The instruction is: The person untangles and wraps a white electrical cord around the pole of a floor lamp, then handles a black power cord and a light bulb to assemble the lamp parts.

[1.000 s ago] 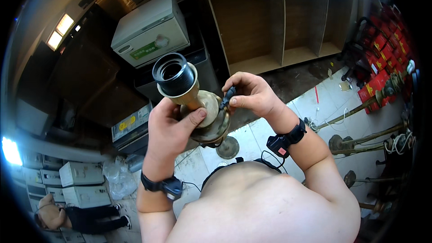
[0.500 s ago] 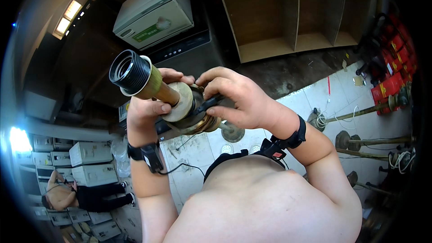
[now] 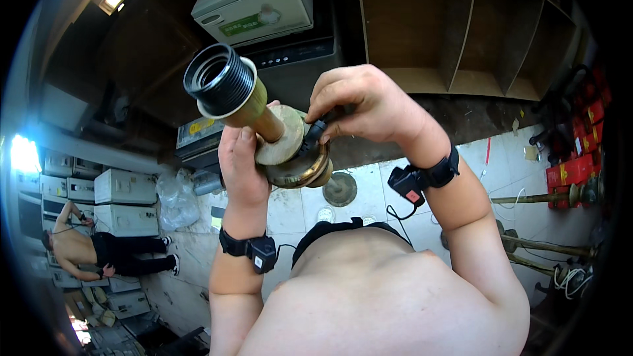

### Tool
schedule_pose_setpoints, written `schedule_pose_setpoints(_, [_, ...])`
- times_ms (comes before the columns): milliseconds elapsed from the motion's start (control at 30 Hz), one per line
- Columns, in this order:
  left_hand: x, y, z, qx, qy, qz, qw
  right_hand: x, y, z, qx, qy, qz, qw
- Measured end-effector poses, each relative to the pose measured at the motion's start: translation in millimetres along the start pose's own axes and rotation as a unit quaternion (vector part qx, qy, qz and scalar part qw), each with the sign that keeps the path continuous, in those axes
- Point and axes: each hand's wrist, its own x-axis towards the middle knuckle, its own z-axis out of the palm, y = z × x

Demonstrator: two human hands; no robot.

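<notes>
**Brass-coloured fitting (image 3: 267,125) held aloft between two hands**

The left hand (image 3: 242,166) grasps the fitting from its left side, thumb by the edge of a pale disc (image 3: 283,145), the other fingers mostly hidden behind. This hold probably steadies the body so that the opposite hand can do the finer handling. The fitting is tilted: its threaded black collar (image 3: 232,87) points toward the upper left, above the left hand, while its rounded lower part (image 3: 300,173) lies to the right of that hand. The right hand (image 3: 361,104) pinches a small black piece (image 3: 315,133) between thumb and fingertips, beside the disc (whether the two are joined cannot be told). So light a pinch seems suited to so small a part. Beyond them, a round base (image 3: 339,189) shows on the tiled floor (image 3: 191,270).
</notes>
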Motion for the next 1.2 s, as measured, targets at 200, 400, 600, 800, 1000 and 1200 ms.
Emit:
schedule_pose_setpoints(200, [29.9, 1.9, -6.6, 0.037, -0.078, -0.021, 0.996, 6.2, -5.6, -1.1, -0.015, -0.065, -0.005, 0.998])
schedule_pose_setpoints(400, [43.9, -3.6, -2.4, 0.006, -0.086, -0.038, 0.996, -20.3, -5.6, 21.8, -0.047, 0.089, 0.005, 0.995])
schedule_pose_setpoints(600, [42.0, -4.6, 5.0, 0.04, -0.062, -0.04, 0.996, -34.8, -4.4, 30.7, -0.156, 0.178, -0.068, 0.969])
schedule_pose_setpoints(800, [43.3, -2.5, 1.6, 0.04, -0.073, -0.038, 0.996, -25.2, -17.2, 12.2, -0.182, 0.095, -0.041, 0.978])
schedule_pose_setpoints(1000, [49.1, -0.4, -6.4, 0.017, -0.137, -0.062, 0.989, -25.4, 6.4, 15.2, 0.244, 0.083, 0.114, 0.96])
schedule_pose_setpoints(1200, [53.8, -1.9, -10.6, 0.044, -0.156, -0.076, 0.984, -17.6, 32.5, 14.7, 0.358, 0.029, 0.104, 0.927])
